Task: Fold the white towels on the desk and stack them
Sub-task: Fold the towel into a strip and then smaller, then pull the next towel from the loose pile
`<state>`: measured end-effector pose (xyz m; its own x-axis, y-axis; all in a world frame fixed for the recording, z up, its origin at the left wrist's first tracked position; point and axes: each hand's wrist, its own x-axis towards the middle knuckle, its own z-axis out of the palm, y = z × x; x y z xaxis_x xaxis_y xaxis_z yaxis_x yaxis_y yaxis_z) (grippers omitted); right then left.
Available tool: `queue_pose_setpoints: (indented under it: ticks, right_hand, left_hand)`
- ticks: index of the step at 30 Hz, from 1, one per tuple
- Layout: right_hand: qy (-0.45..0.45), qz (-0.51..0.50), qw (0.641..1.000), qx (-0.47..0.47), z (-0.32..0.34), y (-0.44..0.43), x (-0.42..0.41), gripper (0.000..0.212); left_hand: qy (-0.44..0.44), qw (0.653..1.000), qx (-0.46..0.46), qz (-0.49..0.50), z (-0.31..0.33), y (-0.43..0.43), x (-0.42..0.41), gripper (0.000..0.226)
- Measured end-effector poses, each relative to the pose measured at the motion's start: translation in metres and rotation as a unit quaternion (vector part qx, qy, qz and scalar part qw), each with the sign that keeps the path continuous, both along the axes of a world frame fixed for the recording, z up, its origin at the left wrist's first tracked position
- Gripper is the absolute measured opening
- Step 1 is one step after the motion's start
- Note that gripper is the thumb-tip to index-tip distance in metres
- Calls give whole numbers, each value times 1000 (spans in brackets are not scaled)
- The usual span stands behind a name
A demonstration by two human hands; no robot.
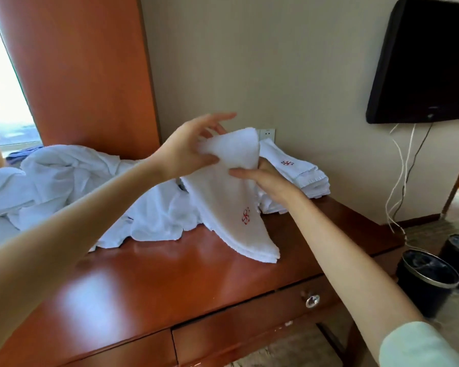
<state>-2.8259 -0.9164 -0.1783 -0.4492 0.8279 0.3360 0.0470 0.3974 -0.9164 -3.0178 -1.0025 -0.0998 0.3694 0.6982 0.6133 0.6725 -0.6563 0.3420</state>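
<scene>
Towel: folded strip with a red mark showing, held at a slant. Upper end is in both hands; lower end rests on the desk, below the fingers and nearer the person.

Left hand: thumb and fingers pinch the top fold, index finger straight above it.

Right hand: just under the left fingers. Thumb lies across the front face; fingers are hidden behind the cloth, gripping the side edge.

Stack: folded towels, just beyond the right fingers.

Pile: loose towels, left of the left fingers.

Judgement: probably the last fold before stacking. Keep both pinches tight so the layers don't slip. Bring the top end down square onto the lower one, match the edges, and press flat before carrying it to the stack.
</scene>
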Motion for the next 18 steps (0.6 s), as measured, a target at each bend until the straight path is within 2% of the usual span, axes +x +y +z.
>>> queue_pose_setpoints:
  ticks: [3,5,7,10,13,16,18]
  right_hand:
    - [38,-25,999,-2,28,16,18,34]
    - [35,-38,999,8,46,29,31,35]
    - [20,-42,999,13,66,42,44,33]
    - [14,-42,999,12,92,64,58,33]
    - [1,-54,998,17,113,91,65,38]
    - [-16,-71,997,9,125,129,66,38]
    - [-20,-83,996,-6,128,158,63,36]
  left_hand:
    - [-52,996,38,61,22,25,8,77]
    - [-120,988,5,100,26,44,15,85]
    - [-223,967,-90,83,23,64,20,92]
    - [-318,910,-265,16,5,93,25,83]
    - [-336,870,-361,-10,-21,126,33,72]
    - [-333,857,-390,-43,-39,162,40,55]
    - [-337,856,-388,-52,-43,188,43,52]
